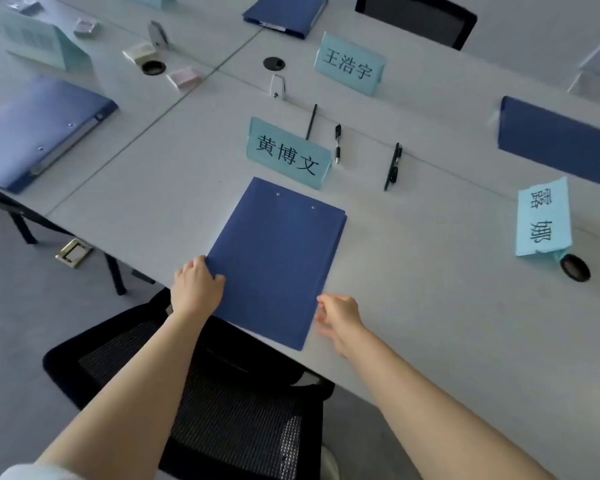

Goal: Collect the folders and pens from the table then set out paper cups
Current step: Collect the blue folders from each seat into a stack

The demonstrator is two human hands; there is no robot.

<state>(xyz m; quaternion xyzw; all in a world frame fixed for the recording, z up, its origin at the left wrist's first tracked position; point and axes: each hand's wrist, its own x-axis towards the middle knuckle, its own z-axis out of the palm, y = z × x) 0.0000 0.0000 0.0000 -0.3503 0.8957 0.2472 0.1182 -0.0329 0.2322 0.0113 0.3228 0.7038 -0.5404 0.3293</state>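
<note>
Four folders (274,258), three pens (337,143); left hand (196,284) grips nearest, right hand (338,315) loose.

Far folder (286,13) cut by top edge. Left hand (196,284) fingertips hidden under near folder (274,261) edge. Right-corner folder (551,140) blurred. Small packets (184,77) near table centre unreadable.

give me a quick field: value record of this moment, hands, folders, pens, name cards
left hand: left hand grips the left edge of the near folder
right hand: right hand open beside the folder's right edge; contact unclear
near folder: blue, closed, flat, its near corner overhanging the table edge
other folders: three blue ones, far left, far middle, right
pens: three dark pens beyond the near folder
name cards: pale teal tents; nearest card stands just behind the near folder
chair: black mesh chair below the arms
paper cups: none in view
</note>
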